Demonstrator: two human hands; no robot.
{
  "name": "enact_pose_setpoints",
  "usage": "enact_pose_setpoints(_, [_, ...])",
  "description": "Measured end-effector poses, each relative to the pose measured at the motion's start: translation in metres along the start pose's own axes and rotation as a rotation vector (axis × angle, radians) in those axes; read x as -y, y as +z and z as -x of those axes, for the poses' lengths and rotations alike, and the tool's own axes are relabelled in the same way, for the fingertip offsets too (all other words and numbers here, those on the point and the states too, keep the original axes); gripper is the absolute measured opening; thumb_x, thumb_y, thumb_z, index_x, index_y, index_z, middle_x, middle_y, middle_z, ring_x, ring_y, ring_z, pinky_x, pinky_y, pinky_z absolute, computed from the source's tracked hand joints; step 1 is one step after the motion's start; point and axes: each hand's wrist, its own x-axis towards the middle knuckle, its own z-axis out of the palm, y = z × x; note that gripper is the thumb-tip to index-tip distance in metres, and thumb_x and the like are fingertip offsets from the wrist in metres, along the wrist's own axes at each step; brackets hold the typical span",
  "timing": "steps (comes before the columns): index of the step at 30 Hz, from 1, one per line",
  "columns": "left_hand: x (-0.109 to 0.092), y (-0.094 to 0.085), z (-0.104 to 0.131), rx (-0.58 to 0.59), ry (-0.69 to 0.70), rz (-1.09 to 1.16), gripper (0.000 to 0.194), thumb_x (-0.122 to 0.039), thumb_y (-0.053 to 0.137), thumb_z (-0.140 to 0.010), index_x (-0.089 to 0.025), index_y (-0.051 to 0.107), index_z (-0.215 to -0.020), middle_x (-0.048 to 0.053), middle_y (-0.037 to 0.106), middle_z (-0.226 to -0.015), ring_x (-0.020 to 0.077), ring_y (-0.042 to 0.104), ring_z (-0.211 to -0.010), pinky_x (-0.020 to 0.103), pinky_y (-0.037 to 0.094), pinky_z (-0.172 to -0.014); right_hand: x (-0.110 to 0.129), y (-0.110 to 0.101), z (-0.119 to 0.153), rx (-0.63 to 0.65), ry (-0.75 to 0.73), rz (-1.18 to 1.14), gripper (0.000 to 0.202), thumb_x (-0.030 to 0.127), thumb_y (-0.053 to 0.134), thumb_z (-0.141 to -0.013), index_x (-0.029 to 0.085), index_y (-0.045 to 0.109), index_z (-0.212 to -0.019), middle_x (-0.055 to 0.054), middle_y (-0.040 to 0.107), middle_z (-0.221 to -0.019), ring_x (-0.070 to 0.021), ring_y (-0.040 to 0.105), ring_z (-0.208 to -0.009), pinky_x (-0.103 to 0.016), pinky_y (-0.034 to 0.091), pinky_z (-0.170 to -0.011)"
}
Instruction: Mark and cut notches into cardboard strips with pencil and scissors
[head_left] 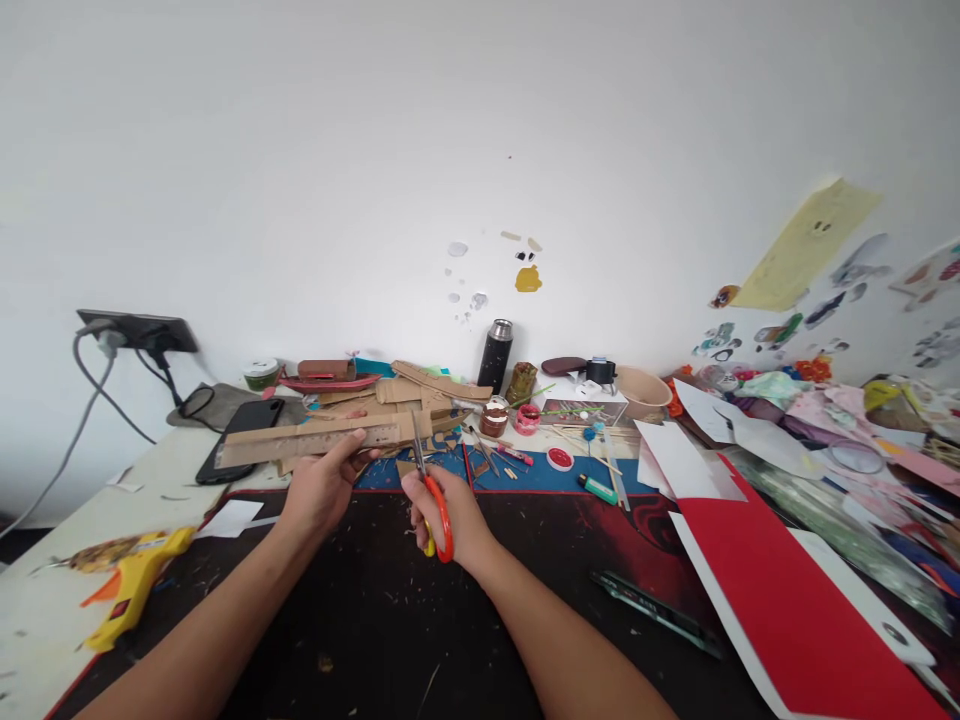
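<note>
My left hand [330, 487] is closed on a long strip of brown cardboard [285, 436], its thumb on top. A clear ruler [375, 437] lies along the strip under the same thumb. My right hand [457, 510] grips a pair of scissors [444, 520] with orange and yellow handles. The scissor blades point up and away from me, at the right end of the strip. From this view I cannot tell whether they touch the cardboard. Several brown cardboard scraps [435, 385] are piled behind my hands.
A yellow glue gun [139, 590] and black phone [240, 440] are at left. A black flask [496, 355], open paint jars [494, 416] and a green lighter [598, 489] stand or lie beyond the dark mat [375, 620]. At right are a utility knife [656, 612] and red card [795, 600].
</note>
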Motion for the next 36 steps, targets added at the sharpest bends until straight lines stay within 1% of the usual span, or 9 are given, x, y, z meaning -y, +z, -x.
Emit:
enact_pose_setpoints(3, [-0.0008,-0.0001,-0.0002,0.003,0.005,0.005,0.028,-0.017,0.1,-0.064,-0.013,0.077,-0.079,0.007,0.083,-0.083,0.0216,0.079,-0.078,0.028,0.069,-0.067,0.0013,0.0001,0.0,0.002,0.016,0.0,0.072,0.092,0.068,-0.091,0.022,0.061,-0.102,0.007,0.063,-0.067,-0.0101,0.057,-0.041,-0.02,0.045,-0.041])
enact_pose_setpoints(8, [-0.0036,0.0008,0.0009,0.021,-0.005,0.016,0.025,-0.014,0.097,-0.067,-0.012,0.081,-0.086,0.007,0.084,-0.087,0.0192,0.079,-0.078,0.026,0.069,-0.068,0.0054,0.0006,0.0015,0.011,0.053,-0.024,0.081,0.098,0.067,-0.086,0.021,0.063,-0.108,0.005,0.067,-0.071,-0.0122,0.064,-0.046,-0.022,0.05,-0.046])
enact_pose_setpoints(11, [-0.0049,0.0015,0.0018,0.027,-0.001,0.021,0.023,-0.015,0.097,-0.068,-0.013,0.08,-0.084,0.007,0.084,-0.085,0.0198,0.079,-0.078,0.026,0.068,-0.068,0.004,-0.0001,0.0006,0.023,0.063,-0.03,0.085,0.1,0.066,-0.085,0.02,0.065,-0.115,0.003,0.069,-0.073,-0.0149,0.07,-0.052,-0.022,0.051,-0.049])
enact_pose_setpoints(13, [-0.0054,0.0017,0.0021,0.03,0.003,0.024,0.024,-0.016,0.098,-0.067,-0.014,0.079,-0.083,0.006,0.084,-0.086,0.0198,0.079,-0.078,0.026,0.068,-0.067,0.0025,-0.0006,0.0,0.024,0.051,-0.026,0.087,0.1,0.066,-0.086,0.019,0.066,-0.119,0.001,0.071,-0.075,-0.0165,0.073,-0.058,-0.023,0.053,-0.054])
enact_pose_setpoints(16, [-0.0061,0.0019,0.0024,0.033,0.004,0.028,0.025,-0.017,0.099,-0.067,-0.015,0.08,-0.083,0.005,0.083,-0.086,0.0189,0.078,-0.077,0.025,0.068,-0.067,0.0017,-0.0009,0.0001,0.027,0.01,-0.031,0.088,0.099,0.067,-0.086,0.018,0.068,-0.12,-0.001,0.074,-0.077,-0.0192,0.078,-0.068,-0.028,0.059,-0.067])
enact_pose_setpoints(22, [-0.0081,0.002,0.0022,0.029,0.003,0.037,0.026,-0.017,0.1,-0.065,-0.015,0.079,-0.08,0.003,0.081,-0.083,0.0179,0.076,-0.075,0.025,0.068,-0.065,0.0077,-0.0005,0.0034,0.048,-0.019,-0.075,0.095,0.103,0.07,-0.079,0.018,0.068,-0.123,-0.004,0.076,-0.079,-0.0248,0.081,-0.077,-0.037,0.063,-0.08])
enact_pose_setpoints(28, [-0.0081,0.0017,0.0009,0.023,0.004,0.032,0.027,-0.018,0.101,-0.064,-0.015,0.078,-0.078,0.003,0.082,-0.085,0.0171,0.076,-0.077,0.024,0.068,-0.065,0.0078,-0.0011,0.0038,0.064,-0.021,-0.09,0.1,0.103,0.071,-0.078,0.018,0.067,-0.13,-0.006,0.078,-0.081,-0.0307,0.084,-0.085,-0.042,0.064,-0.085])
enact_pose_setpoints(36, [-0.0077,0.0009,0.0003,0.027,-0.003,0.028,0.026,-0.017,0.1,-0.066,-0.015,0.079,-0.081,0.003,0.083,-0.084,0.0166,0.077,-0.076,0.023,0.067,-0.066,0.0075,-0.0019,0.0026,0.075,0.002,-0.112,0.103,0.103,0.074,-0.075,0.018,0.067,-0.132,-0.009,0.081,-0.086,-0.0337,0.086,-0.09,-0.045,0.064,-0.089])
